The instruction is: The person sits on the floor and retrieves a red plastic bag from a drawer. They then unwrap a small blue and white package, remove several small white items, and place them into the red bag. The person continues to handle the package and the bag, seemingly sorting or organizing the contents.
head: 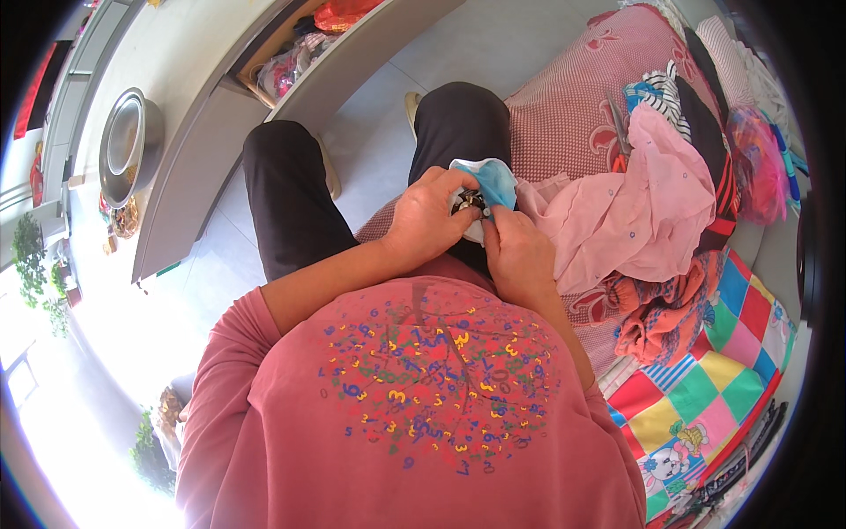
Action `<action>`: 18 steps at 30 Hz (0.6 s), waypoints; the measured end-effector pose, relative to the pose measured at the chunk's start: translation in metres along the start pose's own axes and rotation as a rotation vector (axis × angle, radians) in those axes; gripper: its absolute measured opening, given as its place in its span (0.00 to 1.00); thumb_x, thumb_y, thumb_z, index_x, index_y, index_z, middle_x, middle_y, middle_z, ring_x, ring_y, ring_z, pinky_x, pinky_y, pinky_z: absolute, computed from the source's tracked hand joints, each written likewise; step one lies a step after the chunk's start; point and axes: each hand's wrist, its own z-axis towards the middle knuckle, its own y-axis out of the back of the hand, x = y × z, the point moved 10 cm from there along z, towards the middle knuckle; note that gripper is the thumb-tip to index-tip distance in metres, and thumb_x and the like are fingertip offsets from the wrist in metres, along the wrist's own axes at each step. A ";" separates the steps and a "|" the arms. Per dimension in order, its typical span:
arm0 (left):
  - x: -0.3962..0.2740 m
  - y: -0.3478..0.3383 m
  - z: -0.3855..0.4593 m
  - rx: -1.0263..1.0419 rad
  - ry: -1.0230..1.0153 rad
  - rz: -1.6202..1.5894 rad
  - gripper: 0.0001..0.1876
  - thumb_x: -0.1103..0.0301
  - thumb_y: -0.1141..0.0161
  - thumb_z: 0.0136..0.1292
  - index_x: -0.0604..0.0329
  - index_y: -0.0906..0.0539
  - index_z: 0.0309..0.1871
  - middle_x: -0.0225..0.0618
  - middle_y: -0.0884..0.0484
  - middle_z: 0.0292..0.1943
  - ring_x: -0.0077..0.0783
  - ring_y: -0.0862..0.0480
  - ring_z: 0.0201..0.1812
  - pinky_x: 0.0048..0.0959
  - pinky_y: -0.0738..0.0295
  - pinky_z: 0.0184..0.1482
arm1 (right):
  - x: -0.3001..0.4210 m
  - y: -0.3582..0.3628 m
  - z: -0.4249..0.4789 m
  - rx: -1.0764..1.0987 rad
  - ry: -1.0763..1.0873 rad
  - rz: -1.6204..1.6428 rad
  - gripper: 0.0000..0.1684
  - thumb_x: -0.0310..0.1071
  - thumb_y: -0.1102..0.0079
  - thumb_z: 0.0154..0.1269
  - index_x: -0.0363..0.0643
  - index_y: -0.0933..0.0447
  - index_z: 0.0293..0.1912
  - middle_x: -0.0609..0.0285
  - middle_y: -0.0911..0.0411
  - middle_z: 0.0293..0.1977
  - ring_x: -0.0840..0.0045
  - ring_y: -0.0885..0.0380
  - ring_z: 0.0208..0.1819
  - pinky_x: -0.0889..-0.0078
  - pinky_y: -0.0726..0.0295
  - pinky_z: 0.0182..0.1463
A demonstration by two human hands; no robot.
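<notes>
Over my lap, both hands hold a small blue and white pouch [497, 182], its top spread apart. My left hand [426, 208] grips the left side of its rim, with thumb and fingers at the opening. At the right side, my right hand [522, 248] pinches the edge between thumb and fingers. Small dark and shiny pieces [469, 200], possibly buttons, show inside the opening; my fingers partly cover them. Just right of my right hand lies a crumpled pink cloth [634, 205] with small flower marks.
Scissors with orange handles [619, 135] lie on the red patterned seat cover [562, 106] to the right. Nearer are an orange knitted cloth [667, 317] and a colourful checkered cloth [714, 390]. On the left, a metal basin [125, 149] stands on a table with an open drawer [291, 63].
</notes>
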 end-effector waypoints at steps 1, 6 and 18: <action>0.001 -0.001 0.001 0.007 0.008 -0.015 0.16 0.74 0.32 0.53 0.57 0.18 0.46 0.42 0.19 0.42 0.40 0.18 0.41 0.32 0.23 0.43 | -0.001 0.001 0.001 -0.008 -0.030 0.025 0.10 0.34 0.43 0.65 0.39 0.24 0.43 0.50 0.21 0.32 0.54 0.21 0.35 0.53 0.24 0.36; 0.007 -0.002 0.001 0.006 0.022 -0.132 0.18 0.76 0.33 0.54 0.59 0.19 0.50 0.36 0.18 0.44 0.28 0.18 0.42 0.26 0.23 0.43 | -0.005 -0.006 0.004 -0.012 -0.064 0.086 0.16 0.32 0.42 0.64 0.37 0.25 0.50 0.47 0.20 0.37 0.53 0.20 0.38 0.54 0.22 0.40; 0.037 -0.023 -0.001 0.172 0.298 -0.691 0.21 0.85 0.39 0.57 0.62 0.24 0.55 0.32 0.18 0.42 0.22 0.18 0.43 0.23 0.22 0.48 | -0.008 -0.007 0.008 -0.036 -0.024 0.376 0.11 0.27 0.43 0.63 0.37 0.23 0.46 0.47 0.20 0.36 0.56 0.19 0.37 0.60 0.22 0.41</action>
